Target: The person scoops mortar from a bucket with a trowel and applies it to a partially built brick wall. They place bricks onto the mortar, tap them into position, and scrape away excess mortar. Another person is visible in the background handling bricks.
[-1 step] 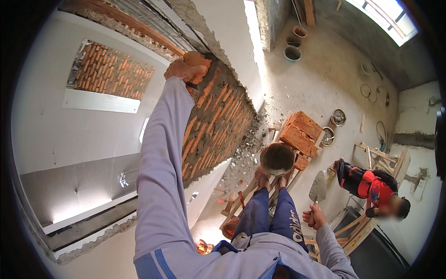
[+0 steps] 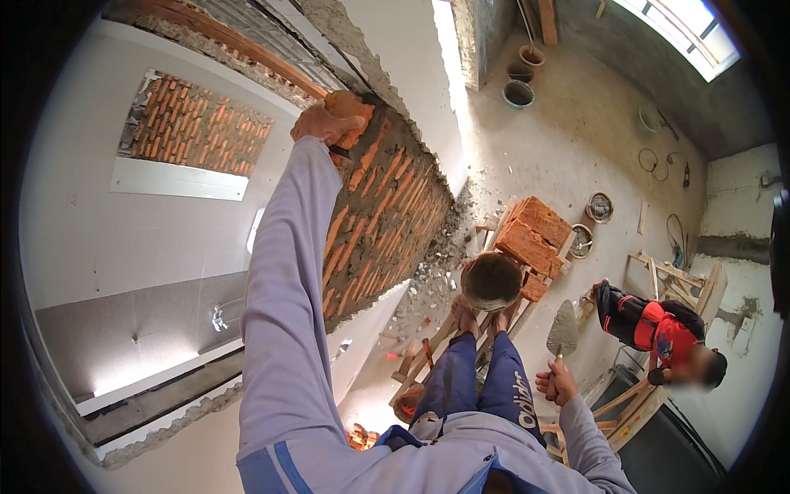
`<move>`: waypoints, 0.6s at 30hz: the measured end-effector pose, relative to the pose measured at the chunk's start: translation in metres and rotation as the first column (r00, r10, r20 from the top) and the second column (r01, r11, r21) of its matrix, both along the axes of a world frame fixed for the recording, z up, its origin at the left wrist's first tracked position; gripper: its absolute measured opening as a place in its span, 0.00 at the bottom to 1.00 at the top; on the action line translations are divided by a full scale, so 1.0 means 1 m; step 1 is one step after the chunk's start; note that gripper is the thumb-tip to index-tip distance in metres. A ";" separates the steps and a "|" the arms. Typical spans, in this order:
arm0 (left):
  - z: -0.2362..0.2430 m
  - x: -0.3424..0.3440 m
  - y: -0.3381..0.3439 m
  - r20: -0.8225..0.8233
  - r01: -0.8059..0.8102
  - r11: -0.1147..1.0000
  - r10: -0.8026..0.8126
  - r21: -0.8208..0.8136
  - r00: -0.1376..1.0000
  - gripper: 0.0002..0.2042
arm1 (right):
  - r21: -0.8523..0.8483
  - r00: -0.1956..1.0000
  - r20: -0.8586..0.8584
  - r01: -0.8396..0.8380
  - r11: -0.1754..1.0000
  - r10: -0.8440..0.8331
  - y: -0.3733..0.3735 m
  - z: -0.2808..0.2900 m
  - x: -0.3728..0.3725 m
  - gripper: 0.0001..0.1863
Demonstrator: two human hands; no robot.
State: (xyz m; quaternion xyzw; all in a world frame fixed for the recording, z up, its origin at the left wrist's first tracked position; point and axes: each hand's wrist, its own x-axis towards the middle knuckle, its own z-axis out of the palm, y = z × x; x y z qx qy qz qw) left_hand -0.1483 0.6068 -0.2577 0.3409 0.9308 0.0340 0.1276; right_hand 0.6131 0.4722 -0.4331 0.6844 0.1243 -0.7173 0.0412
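My left hand [image 2: 317,125] is raised at the top of the brick wall [image 2: 380,216], its fingers wrapped round an orange brick [image 2: 349,107]. The brick is at the wall's upper edge, close under the broken plaster; whether it rests on mortar cannot be made out. Low on the right, my right hand [image 2: 557,383] is closed round the handle of a pointed trowel [image 2: 564,331]. Grey mortar seems to coat the trowel's blade, which points away from me. A round dark bucket [image 2: 491,282] stands by my feet on the wooden scaffold.
Stacked orange bricks [image 2: 527,239] lie beyond the bucket on the scaffold planks [image 2: 517,321]. Rubble [image 2: 440,243] lines the wall's foot. Two mortar pails [image 2: 600,208] stand on the floor to the right. A person in red [image 2: 658,329] is beside a wooden trestle [image 2: 634,403].
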 end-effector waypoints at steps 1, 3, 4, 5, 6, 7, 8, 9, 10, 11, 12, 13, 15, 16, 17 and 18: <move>-0.002 0.002 0.003 -0.006 -0.001 1.000 0.001 0.004 1.000 0.54 | 0.010 1.000 -0.005 -0.015 1.000 0.015 0.004 0.005 -0.008 0.20; 0.001 0.010 0.009 0.017 0.009 1.000 -0.009 -0.004 1.000 0.54 | 0.022 0.998 -0.013 -0.056 0.998 0.056 0.010 0.010 -0.021 0.20; 0.002 0.011 0.008 0.024 0.008 1.000 -0.008 -0.009 1.000 0.54 | 0.026 0.996 -0.021 -0.082 0.996 0.083 0.012 0.011 -0.026 0.20; 0.000 0.011 0.007 0.027 0.010 1.000 -0.010 -0.016 1.000 0.54 | 0.039 0.993 -0.025 -0.114 0.993 0.115 0.014 0.011 -0.032 0.19; 0.000 0.013 0.007 0.030 0.012 1.000 -0.011 -0.024 1.000 0.54 | 0.038 0.991 -0.026 -0.128 0.991 0.129 0.016 0.012 -0.037 0.19; 0.000 0.013 0.007 0.031 0.014 1.000 -0.013 -0.028 0.999 0.53 | 0.041 0.989 -0.029 -0.141 0.989 0.142 0.020 0.019 -0.045 0.19; -0.001 0.014 0.008 0.023 0.018 0.999 -0.018 -0.033 1.000 0.53 | 0.043 0.987 -0.029 -0.154 0.987 0.156 0.024 0.025 -0.054 0.19; -0.001 0.014 0.008 0.015 0.022 0.999 -0.022 -0.037 1.000 0.53 | 0.061 0.982 -0.035 -0.183 0.981 0.185 0.029 0.030 -0.061 0.18; 0.000 0.016 0.008 0.008 0.026 0.999 -0.025 -0.040 1.000 0.53 | 0.080 0.976 -0.039 -0.212 0.974 0.216 0.034 0.036 -0.069 0.17; 0.002 0.020 0.009 0.017 0.024 0.999 -0.023 -0.041 1.000 0.54 | 0.098 0.969 -0.037 -0.240 0.966 0.245 0.038 0.042 -0.076 0.16; 0.004 0.023 0.011 0.026 0.022 0.999 -0.021 -0.041 0.999 0.55 | 0.159 0.958 -0.015 -0.279 0.947 0.285 0.041 0.047 -0.085 0.15; 0.006 0.025 0.009 0.034 0.016 0.999 -0.015 -0.039 0.999 0.56 | 0.221 0.945 0.009 -0.320 0.921 0.326 0.044 0.053 -0.095 0.14; -0.002 0.019 -0.013 0.002 0.014 0.995 -0.015 0.101 1.000 0.59 | 0.362 0.886 0.033 -0.443 0.821 0.463 0.062 0.085 -0.126 0.11; -0.004 0.015 -0.022 -0.018 0.017 0.984 -0.014 0.175 1.000 0.61 | 0.602 0.789 0.155 -0.553 0.576 0.595 0.074 0.098 -0.142 0.12; -0.005 0.013 -0.030 0.003 0.031 0.988 -0.032 0.152 0.999 0.62 | 0.758 0.682 0.313 -0.599 0.258 0.661 0.085 0.109 -0.155 0.13; -0.006 0.013 -0.042 0.026 0.047 0.991 -0.051 0.128 0.998 0.63 | 0.812 0.576 0.484 -0.576 -0.092 0.659 0.096 0.122 -0.171 0.14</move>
